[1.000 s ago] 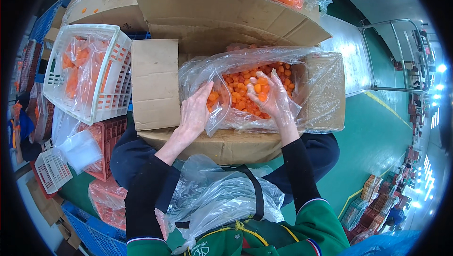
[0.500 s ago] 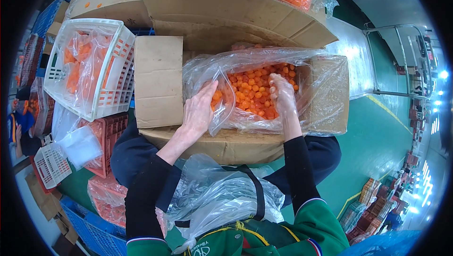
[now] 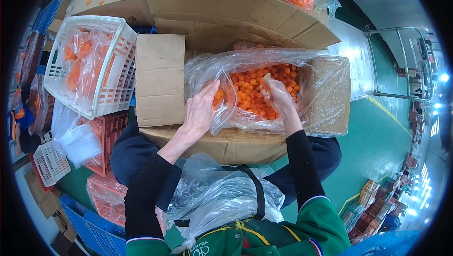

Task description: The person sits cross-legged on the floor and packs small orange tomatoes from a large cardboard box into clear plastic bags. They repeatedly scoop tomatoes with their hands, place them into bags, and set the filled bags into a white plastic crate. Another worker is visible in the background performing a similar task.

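Note:
An open cardboard box (image 3: pixel 226 145) stands before me, lined with a clear plastic bag (image 3: pixel 245 65) full of small orange balls (image 3: pixel 257 91). My left hand (image 3: pixel 200 110) rests flat on the bag's near left edge, fingers together, pressing the plastic against the balls. Inside the bag's mouth, my right hand (image 3: pixel 278 95) pinches the plastic above the orange heap. Both hands sit about a hand's width apart. The box's left flap (image 3: pixel 160 79) is folded outward.
A white slotted basket (image 3: pixel 120 67) with bagged orange pieces sits at the left. Red baskets (image 3: pixel 108 138) and a small white one (image 3: pixel 49 161) lie below it. More cardboard boxes (image 3: pixel 226 11) with orange balls stand behind. Crumpled clear bags (image 3: pixel 222 194) hang on my lap; green floor at right.
Both hands have drawn a little nearer to me and closer together, gathering the bag's plastic over the orange balls. The box has shifted slightly in view.

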### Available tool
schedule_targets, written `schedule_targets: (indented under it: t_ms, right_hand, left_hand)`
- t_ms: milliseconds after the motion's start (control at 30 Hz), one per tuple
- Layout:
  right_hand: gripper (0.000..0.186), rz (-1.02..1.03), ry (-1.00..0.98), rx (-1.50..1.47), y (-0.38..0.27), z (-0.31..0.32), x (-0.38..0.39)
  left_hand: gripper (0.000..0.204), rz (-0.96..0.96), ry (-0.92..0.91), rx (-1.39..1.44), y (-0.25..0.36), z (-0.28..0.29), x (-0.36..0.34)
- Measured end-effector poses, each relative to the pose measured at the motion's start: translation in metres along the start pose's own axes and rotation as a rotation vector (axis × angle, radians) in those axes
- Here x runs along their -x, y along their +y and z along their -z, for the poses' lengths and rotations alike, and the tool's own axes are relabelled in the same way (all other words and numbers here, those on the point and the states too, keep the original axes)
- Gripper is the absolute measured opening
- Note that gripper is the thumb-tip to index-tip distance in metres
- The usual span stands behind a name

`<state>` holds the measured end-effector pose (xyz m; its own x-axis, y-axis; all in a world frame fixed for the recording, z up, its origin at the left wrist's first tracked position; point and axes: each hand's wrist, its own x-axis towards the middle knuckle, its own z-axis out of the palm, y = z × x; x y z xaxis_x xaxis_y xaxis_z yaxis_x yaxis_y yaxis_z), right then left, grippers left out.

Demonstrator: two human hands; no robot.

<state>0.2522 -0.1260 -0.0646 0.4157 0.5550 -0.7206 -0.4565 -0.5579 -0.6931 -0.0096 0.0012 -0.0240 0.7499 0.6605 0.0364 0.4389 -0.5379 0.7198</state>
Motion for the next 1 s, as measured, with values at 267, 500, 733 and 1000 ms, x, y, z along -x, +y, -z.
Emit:
schedule_targets:
  t_ms: [267,500,733,1000]
  right_hand:
    - [0.032,0.243,-0.455,-0.562,-0.025,-0.087,0.079]
    - [0.026,0.479,0.202,0.418,-0.017,-0.057,0.031]
    - [0.039,0.99,0.346,1.701,0.024,-0.057,-0.022]
    - [0.027,0.42,0.06,1.259,0.036,-0.022,-0.025]
  left_hand:
    - [0.056,0.005,0.028,0.012,-0.001,-0.002,0.0]
    - [0.059,0.003,0.023,0.031,0.003,0.005,-0.001]
    - [0.056,-0.008,-0.01,0.002,0.004,0.004,-0.004]
    - [0.051,0.001,-0.012,0.0,0.005,0.004,-0.003]
